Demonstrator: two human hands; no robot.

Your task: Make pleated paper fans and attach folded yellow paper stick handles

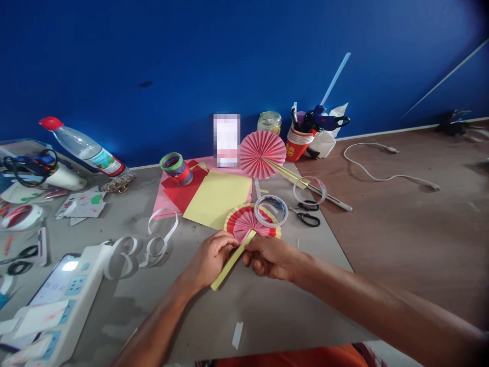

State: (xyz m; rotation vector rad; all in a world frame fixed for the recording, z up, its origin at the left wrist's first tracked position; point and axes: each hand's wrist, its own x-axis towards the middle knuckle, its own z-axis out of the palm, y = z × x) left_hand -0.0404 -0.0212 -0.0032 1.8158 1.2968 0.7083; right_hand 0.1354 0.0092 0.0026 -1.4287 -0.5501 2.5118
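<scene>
My left hand (209, 259) and my right hand (270, 256) meet over a pleated paper fan (244, 220) with pink, red and yellow rings. Both hands pinch its yellow paper handle strip (228, 265) where it joins the fan. The strip slants down to the left under my left hand. A clear tape roll (271, 211) rests on the fan's upper right edge. Behind lie a yellow sheet (217, 198), red and pink sheets (179, 193), and a finished pink fan (262, 154) with a yellow handle.
Small black scissors (307, 216) and a second tape ring (309, 189) lie to the right. A red cup of pens (298, 141), a jar (269, 122), stacked tape rolls (176, 168), a water bottle (86, 148), a power strip (72, 300) and white cable (385, 163) surround the grey table (267, 306).
</scene>
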